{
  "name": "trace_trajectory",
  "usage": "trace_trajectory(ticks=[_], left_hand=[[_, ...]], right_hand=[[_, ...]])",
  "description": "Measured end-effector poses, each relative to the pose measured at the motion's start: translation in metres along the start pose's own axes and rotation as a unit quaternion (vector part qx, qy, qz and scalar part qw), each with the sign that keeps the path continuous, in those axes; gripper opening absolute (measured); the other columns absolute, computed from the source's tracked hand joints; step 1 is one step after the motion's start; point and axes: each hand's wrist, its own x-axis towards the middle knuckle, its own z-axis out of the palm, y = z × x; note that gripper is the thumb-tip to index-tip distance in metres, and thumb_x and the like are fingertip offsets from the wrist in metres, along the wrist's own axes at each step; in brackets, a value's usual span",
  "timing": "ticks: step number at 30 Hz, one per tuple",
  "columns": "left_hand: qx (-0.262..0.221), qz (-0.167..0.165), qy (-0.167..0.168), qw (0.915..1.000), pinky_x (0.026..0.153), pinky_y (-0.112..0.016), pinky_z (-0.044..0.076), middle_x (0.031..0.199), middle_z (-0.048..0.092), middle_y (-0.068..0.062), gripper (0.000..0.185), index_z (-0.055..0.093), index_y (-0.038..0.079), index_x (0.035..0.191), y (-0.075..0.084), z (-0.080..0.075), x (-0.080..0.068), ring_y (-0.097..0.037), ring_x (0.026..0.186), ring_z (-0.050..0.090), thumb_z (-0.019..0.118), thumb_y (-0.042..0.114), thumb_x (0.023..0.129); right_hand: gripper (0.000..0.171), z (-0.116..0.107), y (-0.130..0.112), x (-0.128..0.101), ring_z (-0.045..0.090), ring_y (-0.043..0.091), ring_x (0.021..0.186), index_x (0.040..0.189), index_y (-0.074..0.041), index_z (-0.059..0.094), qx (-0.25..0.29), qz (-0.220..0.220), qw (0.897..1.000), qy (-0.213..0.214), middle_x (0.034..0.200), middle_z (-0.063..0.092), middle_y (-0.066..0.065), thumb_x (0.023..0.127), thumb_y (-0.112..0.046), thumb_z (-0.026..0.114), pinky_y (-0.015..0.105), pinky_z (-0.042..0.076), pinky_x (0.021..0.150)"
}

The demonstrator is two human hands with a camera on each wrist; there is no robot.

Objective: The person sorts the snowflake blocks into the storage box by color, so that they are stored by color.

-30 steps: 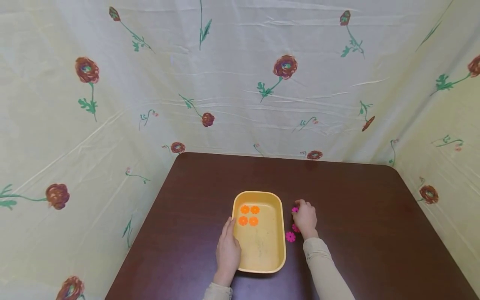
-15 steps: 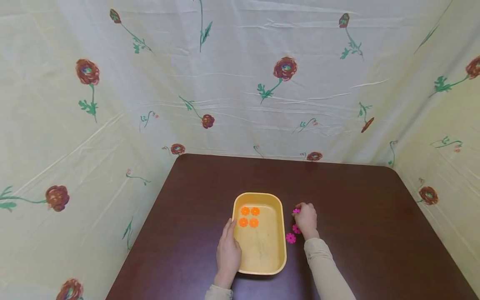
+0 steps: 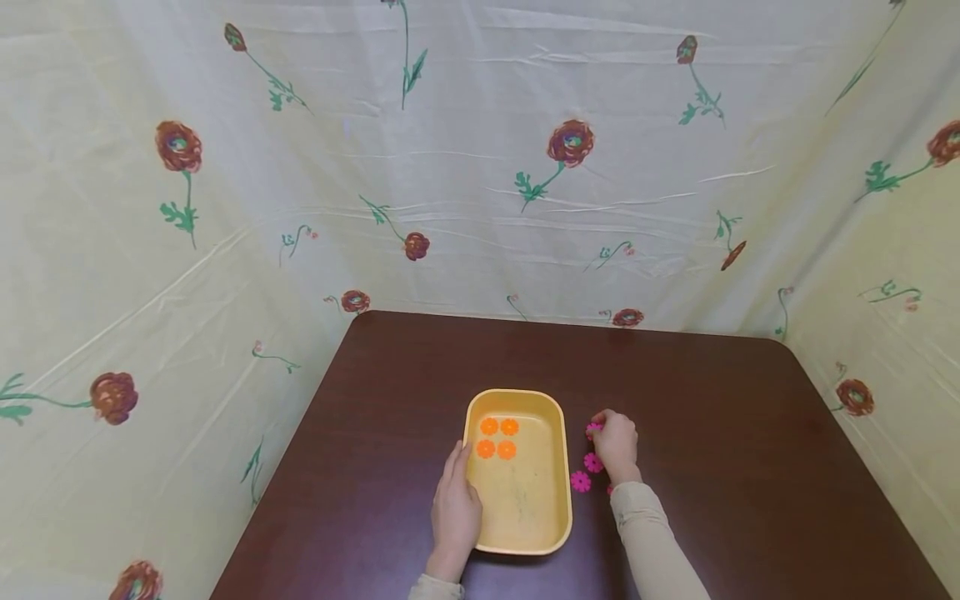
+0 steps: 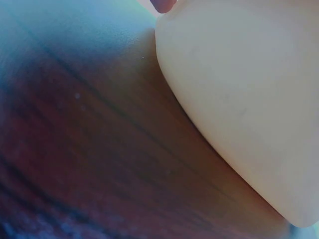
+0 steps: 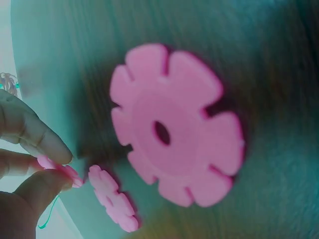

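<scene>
Cream cloth printed with red flowers [image 3: 570, 140] hangs round three sides of a dark brown table [image 3: 705, 417]. A yellow tray [image 3: 558, 492] sits near the front edge, long side running away from the person. Four orange discs [image 3: 498, 438] lie in a square at its far end; the rest of the tray floor is bare.

Left hand [image 3: 454, 517]: fingers straight, lying flat against the tray's left wall, steadying it. The left wrist view shows only the tray's rounded corner [image 4: 249, 99] on the wood.

Right hand [image 3: 617, 442]: just right of the tray, thumb and fingertips [image 5: 47, 144] pinching a pink disc [image 5: 60, 168] at its edge, low over the table. Grip narrow, on that disc alone. Two more pink discs [image 3: 587, 472] lie flat on the table between hand and tray; in the right wrist view, one is close and large [image 5: 174, 124], another smaller beyond it [image 5: 112, 199].

Judgement: pickup of a pink disc is under way, the orange set apparently done. The next move calls for a clean lift, a short carry left over the tray rim, and a flat release near the orange four.
</scene>
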Motion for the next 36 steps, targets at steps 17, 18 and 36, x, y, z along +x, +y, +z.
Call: trace_trajectory(ticks=[17, 18, 36], left_hand=[[0.0, -0.002, -0.004, 1.0, 0.072, -0.047, 0.048, 0.129, 0.052, -0.011, 0.054, 0.055, 0.005, 0.124, -0.002, 0.001, 0.0, -0.034, 0.099, 0.058, 0.054, -0.012, 0.072], [-0.001, -0.002, -0.004, 1.0, 0.073, -0.047, 0.048, 0.129, 0.052, -0.011, 0.054, 0.055, 0.005, 0.124, -0.002, 0.001, 0.0, -0.034, 0.1, 0.058, 0.054, -0.012, 0.073], [-0.007, 0.013, 0.011, 0.9998, 0.073, -0.047, 0.048, 0.127, 0.053, -0.013, 0.054, 0.056, 0.004, 0.123, -0.003, 0.004, 0.0, -0.033, 0.101, 0.058, 0.054, -0.012, 0.071]], right_hand=[[0.011, -0.015, -0.025, 0.005, 0.057, 0.023, 0.066, 0.089, -0.002, 0.069, 0.048, -0.032, 0.997, 0.049, 0.076, 0.066, 0.011, 0.083, -0.01, 0.064, 0.036, 0.046, 0.061], [0.011, -0.017, -0.03, 0.005, 0.058, 0.023, 0.067, 0.089, -0.002, 0.069, 0.05, -0.037, 0.997, 0.055, 0.076, 0.067, 0.011, 0.083, -0.01, 0.064, 0.037, 0.046, 0.061], [0.014, -0.019, -0.091, -0.004, 0.062, 0.018, 0.06, 0.095, -0.002, 0.07, 0.146, -0.047, 0.988, 0.024, 0.08, 0.066, 0.012, 0.086, -0.008, 0.061, 0.026, 0.052, 0.056]])
